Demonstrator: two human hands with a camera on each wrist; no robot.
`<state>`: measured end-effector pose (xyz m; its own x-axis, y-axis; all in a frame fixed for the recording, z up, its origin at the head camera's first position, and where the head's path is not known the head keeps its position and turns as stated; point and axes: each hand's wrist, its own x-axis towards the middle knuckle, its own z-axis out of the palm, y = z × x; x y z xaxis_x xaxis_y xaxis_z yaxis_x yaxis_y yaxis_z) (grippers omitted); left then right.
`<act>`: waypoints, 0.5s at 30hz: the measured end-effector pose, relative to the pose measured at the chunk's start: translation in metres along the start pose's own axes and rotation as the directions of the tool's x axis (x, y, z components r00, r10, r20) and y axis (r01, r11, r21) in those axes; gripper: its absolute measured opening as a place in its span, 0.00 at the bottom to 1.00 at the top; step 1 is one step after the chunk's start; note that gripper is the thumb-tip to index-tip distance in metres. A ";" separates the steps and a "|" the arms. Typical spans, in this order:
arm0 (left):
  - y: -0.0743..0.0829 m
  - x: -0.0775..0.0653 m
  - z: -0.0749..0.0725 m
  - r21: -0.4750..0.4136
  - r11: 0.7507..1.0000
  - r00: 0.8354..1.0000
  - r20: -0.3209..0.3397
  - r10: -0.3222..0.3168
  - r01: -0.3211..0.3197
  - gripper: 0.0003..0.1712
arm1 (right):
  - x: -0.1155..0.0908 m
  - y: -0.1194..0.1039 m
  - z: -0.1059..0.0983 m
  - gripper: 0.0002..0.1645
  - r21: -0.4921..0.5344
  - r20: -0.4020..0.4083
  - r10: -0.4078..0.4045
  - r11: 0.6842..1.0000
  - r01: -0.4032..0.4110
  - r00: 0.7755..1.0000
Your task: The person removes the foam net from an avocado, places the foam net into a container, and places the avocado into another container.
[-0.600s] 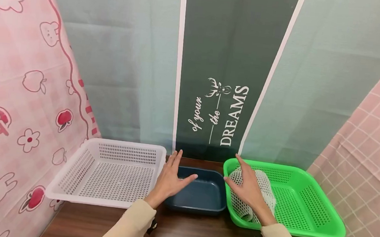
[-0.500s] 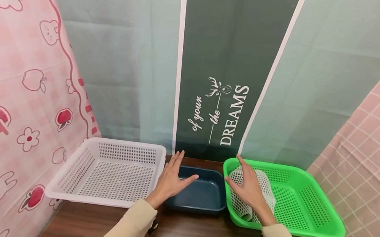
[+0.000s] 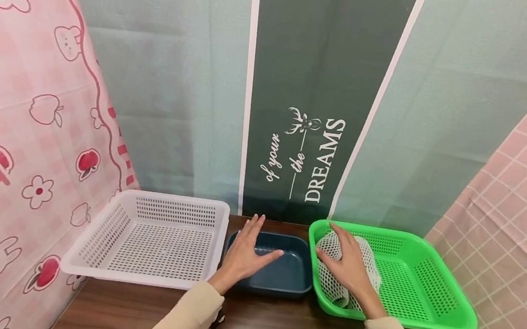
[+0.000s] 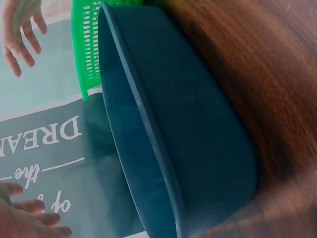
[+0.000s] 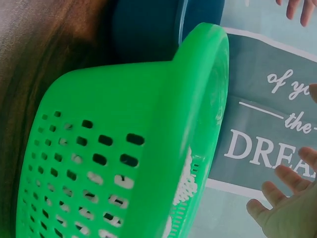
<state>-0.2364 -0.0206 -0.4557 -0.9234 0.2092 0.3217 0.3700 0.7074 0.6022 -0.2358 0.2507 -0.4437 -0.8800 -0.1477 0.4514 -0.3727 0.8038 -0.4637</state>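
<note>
My left hand (image 3: 244, 254) hovers over the left part of a dark blue basin (image 3: 282, 267), fingers spread and holding nothing. Above the left side of a green perforated basket (image 3: 423, 286) hangs my right hand (image 3: 348, 263), its thumb apart from its fingers. Beneath that hand, a white mesh item (image 3: 369, 257) lies bunched in the green basket; the hand covers part of it, and its exact kind is unclear. In the left wrist view the fingers (image 4: 34, 208) stay above the basin's rim. The right wrist view has the fingers (image 5: 282, 186) apart from the green basket's rim.
A white perforated basket (image 3: 160, 250) stands left of the blue basin on the brown wooden table (image 3: 272, 324). Behind the containers hangs a grey-green curtain (image 3: 321, 59) with printed words. Pink patterned cloth (image 3: 35, 111) borders the left side, pink checked cloth (image 3: 507, 209) the right.
My left hand has shifted slightly right and down, farther over the blue basin. The right hand has moved a little right and down. The containers and mesh item stay in place.
</note>
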 end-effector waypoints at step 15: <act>0.011 -0.004 0.011 -0.053 0.998 0.999 0.028 -0.037 0.039 0.56 | -0.008 0.005 0.004 0.39 0.035 -0.015 0.007 0.999 -0.006 1.000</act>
<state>-0.2294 -0.0064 -0.4584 -0.9391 0.2013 0.2785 0.3387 0.6783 0.6520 -0.2320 0.2534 -0.4529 -0.8782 -0.1338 0.4593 -0.3774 0.7838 -0.4933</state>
